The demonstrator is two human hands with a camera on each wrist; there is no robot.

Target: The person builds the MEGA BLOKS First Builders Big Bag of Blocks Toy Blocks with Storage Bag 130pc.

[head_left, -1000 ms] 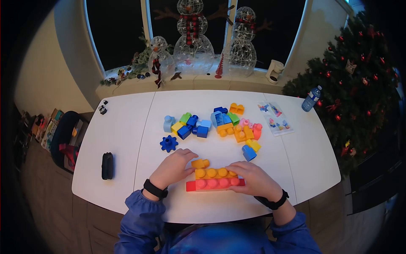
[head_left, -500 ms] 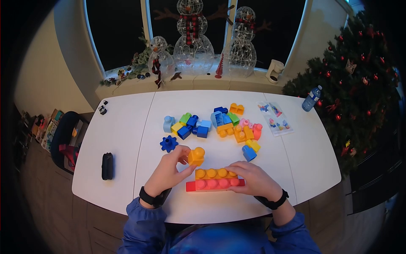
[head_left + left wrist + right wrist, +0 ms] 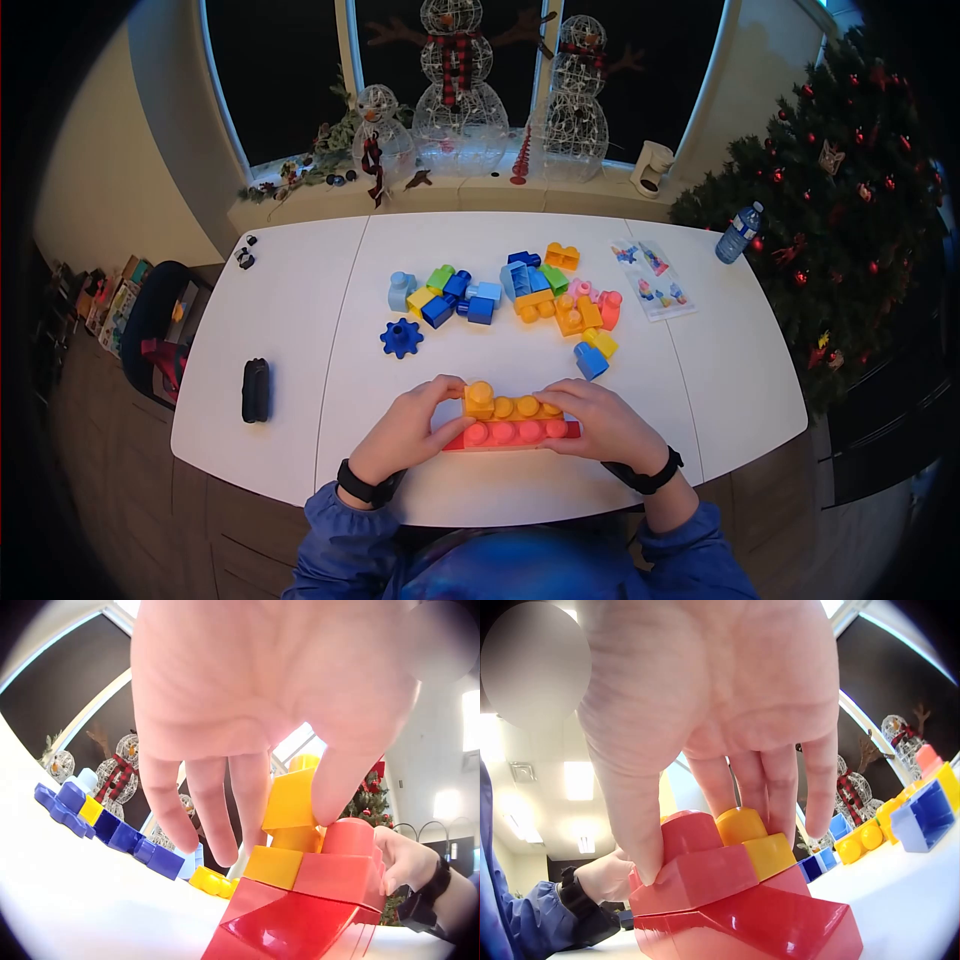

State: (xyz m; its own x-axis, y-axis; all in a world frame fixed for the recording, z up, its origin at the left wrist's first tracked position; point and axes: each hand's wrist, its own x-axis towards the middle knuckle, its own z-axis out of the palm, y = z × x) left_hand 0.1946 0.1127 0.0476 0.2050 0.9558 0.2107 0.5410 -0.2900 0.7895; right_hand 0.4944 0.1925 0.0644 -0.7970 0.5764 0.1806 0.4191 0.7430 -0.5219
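Note:
My left hand (image 3: 400, 435) pinches a small orange toy brick (image 3: 479, 402) between thumb and fingers. That brick stands over the left end of a long orange brick (image 3: 528, 408), and in the left wrist view it sits close on the orange stud below. Alongside, nearer me, runs a pink brick (image 3: 517, 432) with a row of studs. Both rows lie on a red base (image 3: 795, 922) with sloped ends. My right hand (image 3: 602, 425) grips the right end of this build, thumb on the pink side and fingers behind the orange one.
Loose blue, green and yellow bricks (image 3: 437, 310) lie beyond my hands, with a blue gear-shaped piece (image 3: 402, 338). More bricks (image 3: 577, 316) are heaped at right near a picture sheet (image 3: 652, 280). A black case (image 3: 256, 390) lies at left; a water bottle (image 3: 739, 233) stands far right.
My left hand has picked the small orange brick up from behind the build, turned it stud-up and brought it onto the left end of the orange row. My right hand has stayed put.

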